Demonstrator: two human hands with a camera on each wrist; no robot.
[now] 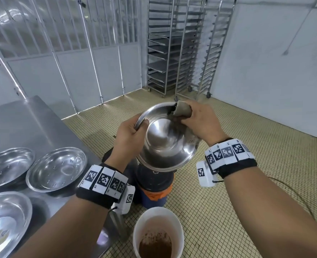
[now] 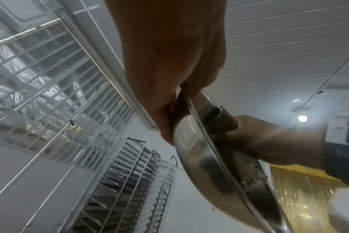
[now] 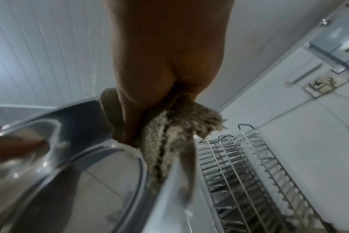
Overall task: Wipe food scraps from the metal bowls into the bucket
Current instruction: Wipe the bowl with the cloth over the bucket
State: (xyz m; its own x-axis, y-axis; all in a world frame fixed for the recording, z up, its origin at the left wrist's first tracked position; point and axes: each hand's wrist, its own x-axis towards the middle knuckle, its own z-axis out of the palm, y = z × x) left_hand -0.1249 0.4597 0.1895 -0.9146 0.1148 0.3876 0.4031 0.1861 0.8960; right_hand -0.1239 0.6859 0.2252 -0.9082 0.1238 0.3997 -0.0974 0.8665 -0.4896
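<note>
Head view looks down from above; both wrist views look up close, sharing the racks [image 2: 130,181] behind.

1. Both forearms are bare, without sleeves.
2. Each wrist wears a black band [image 1: 96,197] topped by a row of white tiles printed with black square markers [image 1: 226,152].
3. A small white camera box [image 1: 205,174], itself marked, hangs beneath each wrist.

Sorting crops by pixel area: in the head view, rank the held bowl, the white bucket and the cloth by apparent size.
1. Held bowl, in the left hand.
2. White bucket, partly cut off by the frame.
3. Cloth, mostly hidden in the right hand.
</note>
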